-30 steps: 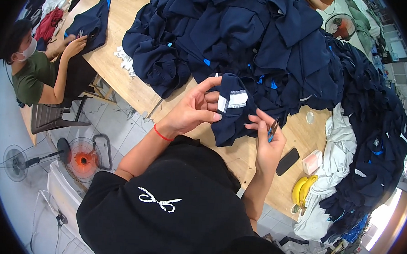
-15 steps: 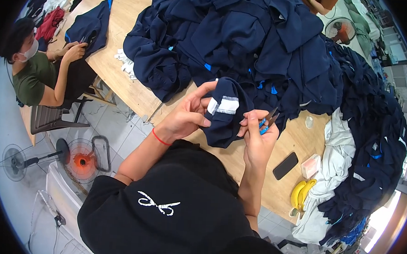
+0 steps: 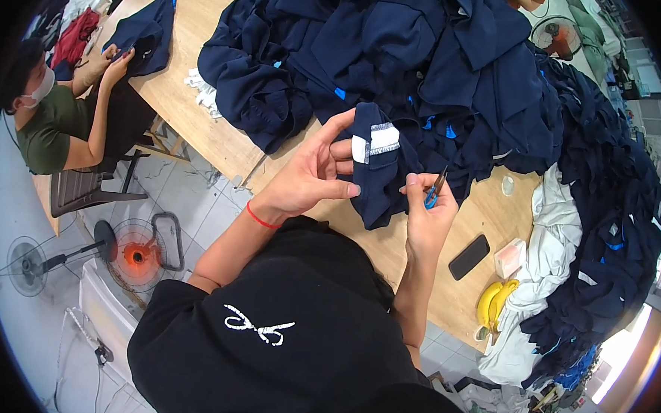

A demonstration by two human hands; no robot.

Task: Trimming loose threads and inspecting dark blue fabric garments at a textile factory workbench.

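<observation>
A navy garment (image 3: 382,185) with a white label patch (image 3: 384,138) stitched near its edge hangs in front of me. My left hand (image 3: 314,168), with a red string at its wrist, holds the garment's left side, thumb in front and fingers partly behind the cloth. At the garment's right side, my right hand (image 3: 430,208) has blue-handled thread snips (image 3: 433,193) in its grip, blades pointing up and away. The right thumb and forefinger are at the cloth's edge; whether they pinch it is hard to see.
A large heap of navy garments (image 3: 399,38) covers the far table (image 3: 221,145), spilling down the right. On the right lie a phone (image 3: 469,257), a pinkish-white block (image 3: 510,258), bananas (image 3: 496,303) and white cloth (image 3: 549,240). A fan (image 3: 136,256) and a seated co-worker (image 3: 50,128) are left.
Both hands and the garment have moved slightly up and right. The right hand has turned the snips more upright, and the label patch now tilts. The co-worker's hands have shifted a little.
</observation>
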